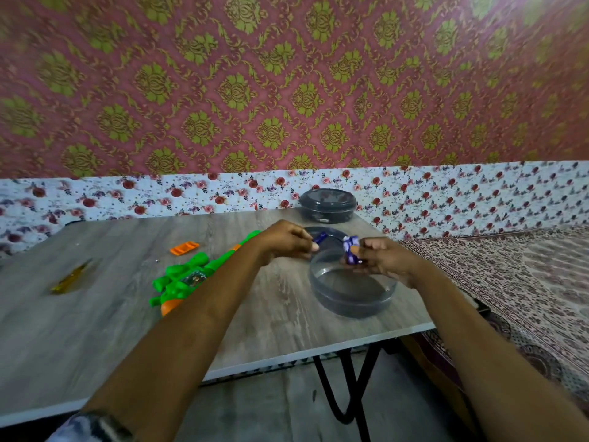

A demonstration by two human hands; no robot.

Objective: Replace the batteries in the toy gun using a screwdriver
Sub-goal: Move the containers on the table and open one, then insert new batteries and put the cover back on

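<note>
Both hands raised above the grey wood-grain counter [95, 330], just over the far rim of an open, clear round container [350, 291]. Left hand [283, 240] closed, thumb and fingers pinching one blue-purple battery [319, 238] at its near end, the battery poking out toward the right. Right hand [381, 256] closed around a small bundle of blue-and-white batteries [350, 252], thumb pressed across the front; exact count not readable through the blur. A narrow gap between the two hands, batteries not touching each other.

Left of the container, partly hidden under the left forearm: the green toy gun [181, 279], lying flat on the counter, orange grip end toward the near edge, barrel pointing away toward the left hand. An open patch on its side with what looks like a circuit board showing. Gun apart from both hands, untouched.

Farther left of the container, beyond the gun: a small orange ribbed battery cover [184, 248], lying loose. Farther left again, well apart from the hands: a yellow-handled screwdriver [71, 279], blurred, flat on the counter.

Behind the container, near the wall: a dark lid [328, 234] mostly hidden by the hands, and a second round container [327, 205], closed, with a dark lid on.
</note>
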